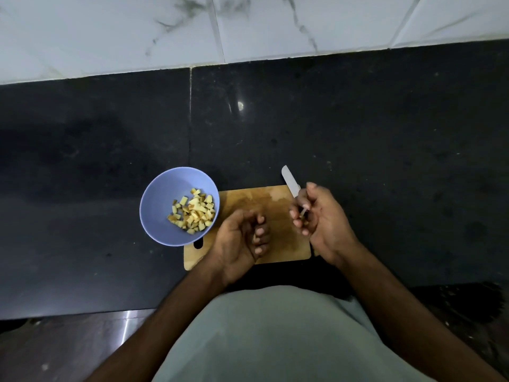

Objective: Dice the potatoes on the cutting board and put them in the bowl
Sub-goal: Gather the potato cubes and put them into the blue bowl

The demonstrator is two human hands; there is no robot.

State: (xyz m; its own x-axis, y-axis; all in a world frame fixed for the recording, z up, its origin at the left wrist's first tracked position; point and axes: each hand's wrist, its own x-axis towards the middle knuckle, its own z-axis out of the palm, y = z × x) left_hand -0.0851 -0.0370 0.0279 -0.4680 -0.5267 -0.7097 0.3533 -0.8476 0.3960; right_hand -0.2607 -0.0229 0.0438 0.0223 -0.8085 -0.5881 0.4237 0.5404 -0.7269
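Left hand [242,238] cupped over cutting board [248,199], contents unclear; right-hand [322,216] grip clenched around knife [290,183].

The scene is dim overall, with the black desk [358,128] swallowing most detail, while the pale tiled wall [248,26] at the top is the brightest area. A small glare spot [240,106] on the desk suggests a light overhead, and a second streak of reflection [125,330] shows on the glossy front at the lower left. Straight edges bow noticeably toward the borders from the wide-angle lens, and the picture is soft and a little grainy in the dark corners.
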